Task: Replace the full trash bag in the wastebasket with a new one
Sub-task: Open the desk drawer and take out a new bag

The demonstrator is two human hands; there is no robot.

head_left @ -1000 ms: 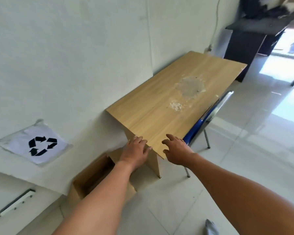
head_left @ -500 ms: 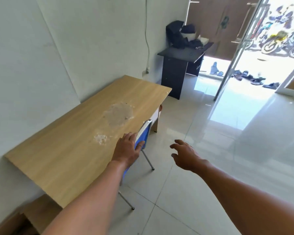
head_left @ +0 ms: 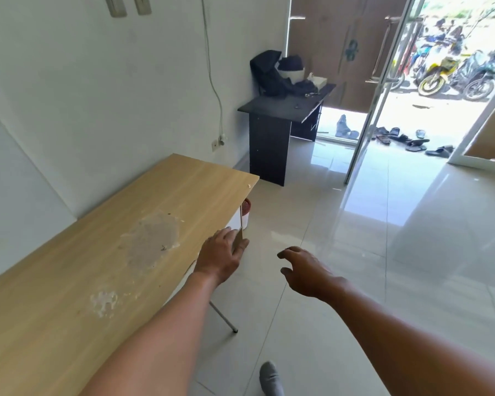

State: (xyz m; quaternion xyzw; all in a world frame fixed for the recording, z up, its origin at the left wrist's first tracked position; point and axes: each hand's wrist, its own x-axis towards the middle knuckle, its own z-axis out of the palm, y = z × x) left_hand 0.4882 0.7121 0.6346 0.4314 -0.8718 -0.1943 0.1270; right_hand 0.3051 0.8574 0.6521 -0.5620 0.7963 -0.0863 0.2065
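A red mesh wastebasket (head_left: 246, 207) with something white in it peeks out from behind the far end panel of the light wooden table (head_left: 103, 252); most of it is hidden. My left hand (head_left: 222, 255) hovers over the table's front edge, short of the basket, fingers loosely apart and holding nothing. My right hand (head_left: 306, 271) hangs over the tiled floor to the right, fingers spread and curled, empty. No loose trash bag is in view.
A chair's metal leg (head_left: 225, 318) sticks out from under the table. A black desk (head_left: 280, 121) with dark bags stands against the wall beyond. A glass door (head_left: 375, 90) is open onto sandals and parked motorbikes. My socked foot (head_left: 270, 378) is below.
My view has swung right and forward along the table, away from the cardboard box and recycling sign. Both hands moved past the blue chair towards the table's far end, and the wastebasket came into sight.
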